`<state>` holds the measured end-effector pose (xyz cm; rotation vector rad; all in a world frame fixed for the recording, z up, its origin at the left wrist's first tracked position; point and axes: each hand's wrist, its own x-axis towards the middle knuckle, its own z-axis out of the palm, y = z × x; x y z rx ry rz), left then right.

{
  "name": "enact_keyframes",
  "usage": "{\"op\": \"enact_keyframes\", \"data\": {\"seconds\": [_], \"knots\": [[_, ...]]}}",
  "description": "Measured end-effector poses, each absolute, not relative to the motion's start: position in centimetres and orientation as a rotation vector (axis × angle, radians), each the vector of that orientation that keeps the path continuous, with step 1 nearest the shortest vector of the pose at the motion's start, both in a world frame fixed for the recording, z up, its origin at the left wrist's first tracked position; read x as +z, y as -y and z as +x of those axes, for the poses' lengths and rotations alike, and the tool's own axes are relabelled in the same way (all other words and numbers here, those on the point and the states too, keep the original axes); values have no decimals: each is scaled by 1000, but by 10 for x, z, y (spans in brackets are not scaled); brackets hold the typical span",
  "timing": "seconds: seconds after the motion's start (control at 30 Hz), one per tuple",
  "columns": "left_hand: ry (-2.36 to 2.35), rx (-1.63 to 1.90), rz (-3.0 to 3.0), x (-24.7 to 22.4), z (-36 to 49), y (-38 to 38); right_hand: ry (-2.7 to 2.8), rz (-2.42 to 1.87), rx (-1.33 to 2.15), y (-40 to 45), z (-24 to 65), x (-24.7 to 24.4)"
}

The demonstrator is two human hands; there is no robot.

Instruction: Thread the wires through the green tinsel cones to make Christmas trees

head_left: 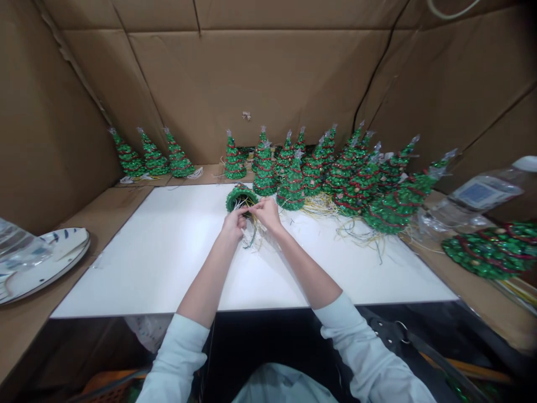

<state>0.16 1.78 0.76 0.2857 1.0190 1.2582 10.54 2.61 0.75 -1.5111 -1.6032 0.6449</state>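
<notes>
A small green decorative Christmas tree (230, 197) lies on its side on the white board, its hollow base facing me. Thin white and green wires (253, 238) come out of that opening and trail onto the board. My left hand (235, 223) is closed with its fingers pinched on the wires at the opening's lower edge. From the right, my right hand (267, 212) meets it, thumb and forefinger pinched together on the wires too. The fingertips of both hands nearly touch. Which single strands each hand grips is too small to tell.
Several finished-looking green trees (291, 187) stand behind and to the right, with loose yellow and white wires (321, 205) at their bases. Three trees (154, 155) stand back left. A plastic bottle (482, 193) leans at right; a fish-shaped plate (62, 252) lies left. Cardboard walls (268, 73) enclose the white board (168, 268).
</notes>
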Motion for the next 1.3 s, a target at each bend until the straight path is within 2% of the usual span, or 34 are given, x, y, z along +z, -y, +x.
{"op": "enact_keyframes", "data": {"seconds": [0.23, 0.63, 0.97, 1.3], "knots": [[-993, 1233, 298, 12, 1, -17, 1562, -1441, 557, -26, 105, 0], [-995, 1147, 309, 14, 2, -17, 1513, -1402, 624, -29, 109, -8], [-915, 1086, 211, 14, -4, -19, 1566, -1451, 431, -28, 117, -3], [-956, 1139, 80, 12, -3, -20, 1686, -1474, 654, -28, 120, -1]]}}
